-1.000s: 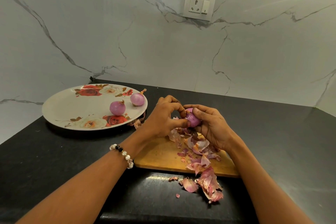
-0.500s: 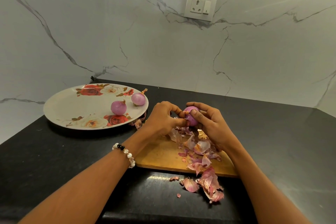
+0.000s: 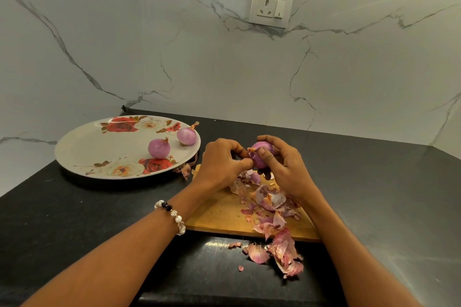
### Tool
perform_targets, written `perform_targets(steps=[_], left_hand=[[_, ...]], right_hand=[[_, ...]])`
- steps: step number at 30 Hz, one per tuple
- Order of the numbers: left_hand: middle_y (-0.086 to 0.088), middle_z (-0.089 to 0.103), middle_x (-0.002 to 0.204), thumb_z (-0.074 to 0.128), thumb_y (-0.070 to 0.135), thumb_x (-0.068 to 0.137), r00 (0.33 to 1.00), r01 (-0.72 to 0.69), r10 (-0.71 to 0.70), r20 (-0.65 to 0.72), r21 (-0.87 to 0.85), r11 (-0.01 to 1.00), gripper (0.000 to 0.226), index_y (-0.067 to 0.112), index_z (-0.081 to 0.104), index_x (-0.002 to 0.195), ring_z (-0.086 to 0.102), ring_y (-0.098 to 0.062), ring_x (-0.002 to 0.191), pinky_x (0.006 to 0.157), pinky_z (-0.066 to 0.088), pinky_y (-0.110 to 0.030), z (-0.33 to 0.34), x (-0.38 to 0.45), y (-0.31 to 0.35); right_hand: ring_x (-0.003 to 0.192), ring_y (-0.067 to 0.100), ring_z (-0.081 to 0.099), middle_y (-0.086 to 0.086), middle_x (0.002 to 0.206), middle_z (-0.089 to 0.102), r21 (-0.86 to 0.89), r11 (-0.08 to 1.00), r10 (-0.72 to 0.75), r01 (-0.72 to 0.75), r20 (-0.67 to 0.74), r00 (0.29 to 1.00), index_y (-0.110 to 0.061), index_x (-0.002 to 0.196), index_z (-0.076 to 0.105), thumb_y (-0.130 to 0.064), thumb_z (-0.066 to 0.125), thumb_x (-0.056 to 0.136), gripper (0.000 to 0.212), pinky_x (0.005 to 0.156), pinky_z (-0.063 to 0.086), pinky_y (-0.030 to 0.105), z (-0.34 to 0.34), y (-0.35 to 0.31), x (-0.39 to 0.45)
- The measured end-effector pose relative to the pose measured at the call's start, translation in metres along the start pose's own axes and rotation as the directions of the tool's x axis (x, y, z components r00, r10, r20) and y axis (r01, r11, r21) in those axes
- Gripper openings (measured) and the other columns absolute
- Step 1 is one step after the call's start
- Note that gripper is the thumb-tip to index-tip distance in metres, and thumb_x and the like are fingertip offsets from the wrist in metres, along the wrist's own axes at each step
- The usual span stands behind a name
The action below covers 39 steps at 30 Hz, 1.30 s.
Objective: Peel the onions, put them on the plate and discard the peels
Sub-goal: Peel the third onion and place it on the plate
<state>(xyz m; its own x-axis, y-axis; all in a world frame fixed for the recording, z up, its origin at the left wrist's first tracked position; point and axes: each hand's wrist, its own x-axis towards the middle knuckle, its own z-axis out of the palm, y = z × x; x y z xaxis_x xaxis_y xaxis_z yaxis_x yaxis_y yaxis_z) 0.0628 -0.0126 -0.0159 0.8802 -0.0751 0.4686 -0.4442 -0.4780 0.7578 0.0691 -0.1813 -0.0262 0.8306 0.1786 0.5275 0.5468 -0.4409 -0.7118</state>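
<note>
Onion in hand, held above the far end of the cutting board — we see our right hand curled round it, thumb pressed on its front face, fingers wrapped over the top. Left hand sits just left of the grip, fingertips pinching a loose flap of skin at the onion's left edge. Both hands are closed on the same onion; it looks partly peeled, purple flesh showing.

Below the grip: peels heaped on the board, more peels spilling off its near edge onto the black counter. One small purple piece lies on the board right under the hands — we can't tell if it's an onion or skin.

Left of the grip: floral plate on the counter, two peeled onions on it, one near its middle, one by its far-right rim. A few skin scraps lie between plate and board.

Beaded bracelet on our left wrist.
</note>
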Motion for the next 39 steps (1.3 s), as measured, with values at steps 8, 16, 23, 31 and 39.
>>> perform_targets(steps=[8, 16, 23, 31, 39], left_hand=[[0.004, 0.069, 0.081, 0.076, 0.014, 0.079, 0.999, 0.047, -0.051, -0.020, -0.170, 0.984, 0.014, 0.018, 0.066, 0.088, 0.066, -0.011, 0.075, 0.069, 0.057, -0.021, -0.012, 0.005, -0.001], [0.013, 0.061, 0.073, 0.075, 0.036, 0.078, 1.000, -0.022, 0.022, -0.010, -0.064, 0.998, 0.018, 0.022, 0.064, 0.083, 0.060, -0.003, 0.068, 0.060, 0.047, -0.007, -0.003, 0.003, 0.000], [0.010, 0.065, 0.082, 0.075, 0.025, 0.081, 0.994, -0.076, 0.070, -0.085, -0.073, 0.994, 0.022, 0.015, 0.071, 0.099, 0.060, 0.000, 0.072, 0.065, 0.047, -0.003, 0.002, 0.001, -0.001], [0.012, 0.059, 0.079, 0.079, 0.021, 0.076, 0.977, -0.108, 0.097, -0.192, -0.046, 0.993, 0.013, 0.015, 0.073, 0.085, 0.058, 0.000, 0.069, 0.063, 0.047, -0.006, 0.000, 0.001, -0.002], [0.012, 0.062, 0.086, 0.081, 0.022, 0.074, 0.988, -0.093, 0.077, -0.137, -0.120, 0.988, 0.014, 0.019, 0.072, 0.084, 0.061, -0.006, 0.079, 0.068, 0.050, -0.009, -0.003, 0.001, -0.005]], right_hand=[[0.083, 0.028, 0.068, 0.013, 0.114, 0.064, 0.353, 0.910, 0.247, -0.219, -0.036, 0.968, -0.010, 0.121, 0.059, -0.016, 0.055, 0.099, 0.023, 0.055, 0.056, 0.025, -0.009, -0.002, 0.005], [0.090, 0.027, 0.073, 0.016, 0.114, 0.068, 0.335, 0.913, 0.241, -0.235, 0.022, 0.970, -0.013, 0.125, 0.058, -0.021, 0.056, 0.097, 0.029, 0.073, 0.062, 0.038, -0.004, 0.001, 0.006], [0.096, 0.029, 0.072, 0.017, 0.116, 0.068, 0.392, 0.893, 0.224, -0.220, 0.034, 0.974, -0.013, 0.125, 0.059, -0.034, 0.061, 0.085, 0.045, 0.074, 0.061, 0.035, -0.003, -0.004, 0.005], [0.101, 0.032, 0.071, 0.019, 0.119, 0.066, 0.485, 0.847, 0.189, -0.217, 0.106, 0.976, -0.005, 0.129, 0.054, -0.020, 0.066, 0.083, 0.049, 0.080, 0.062, 0.046, -0.002, -0.009, 0.003], [0.103, 0.031, 0.071, 0.017, 0.121, 0.065, 0.497, 0.845, 0.162, -0.197, 0.113, 0.980, -0.009, 0.125, 0.058, -0.013, 0.068, 0.079, 0.048, 0.079, 0.062, 0.042, -0.005, -0.011, 0.002]])
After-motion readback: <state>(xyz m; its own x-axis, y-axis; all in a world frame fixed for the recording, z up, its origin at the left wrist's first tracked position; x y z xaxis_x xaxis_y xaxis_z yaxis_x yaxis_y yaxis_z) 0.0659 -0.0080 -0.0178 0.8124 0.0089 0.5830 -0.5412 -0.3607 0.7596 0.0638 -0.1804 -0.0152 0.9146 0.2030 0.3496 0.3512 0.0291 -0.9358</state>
